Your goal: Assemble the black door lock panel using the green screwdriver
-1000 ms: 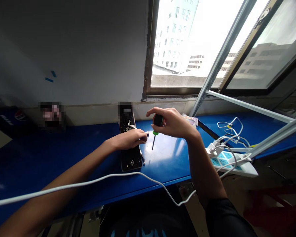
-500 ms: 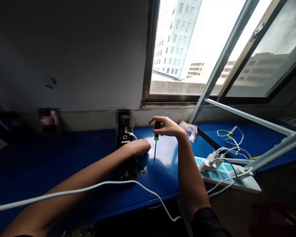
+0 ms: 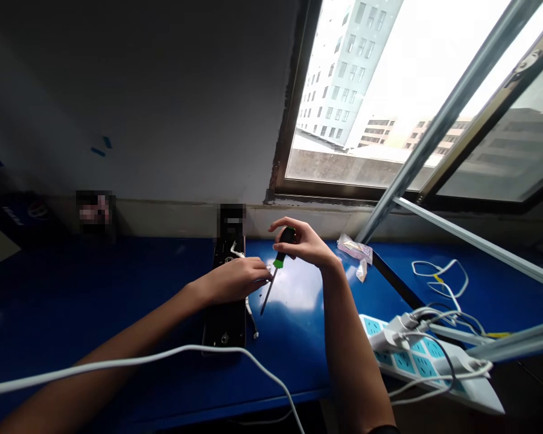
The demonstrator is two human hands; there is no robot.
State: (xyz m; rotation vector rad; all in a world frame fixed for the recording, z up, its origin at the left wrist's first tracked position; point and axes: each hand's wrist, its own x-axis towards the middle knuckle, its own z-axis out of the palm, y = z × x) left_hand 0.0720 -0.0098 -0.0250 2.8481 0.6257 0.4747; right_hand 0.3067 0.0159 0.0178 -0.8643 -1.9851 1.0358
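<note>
One hand [image 3: 304,246] grips a tilted screwdriver [image 3: 279,261].

Head-worn camera (close) looks down at left hand [image 3: 233,282], right hand [image 3: 301,244].

You have a blue-topped bench [image 3: 72,277] running along the wall under the window. Left of its middle, a black door-lock panel [image 3: 224,334] lies lengthwise from the back edge toward the front, with a thin wire lead [image 3: 253,325] just beside it on the right. Farther right, near the back edge, sit a clear plastic packet [image 3: 353,248] and a small white scrap [image 3: 362,271]. Beyond them a dark seam [image 3: 398,280] crosses the top. Past that seam, a white cable [image 3: 438,274] lies looped, and a power strip [image 3: 416,361] with teal sockets and plugged-in adapters juts past the front edge at the right.
</note>
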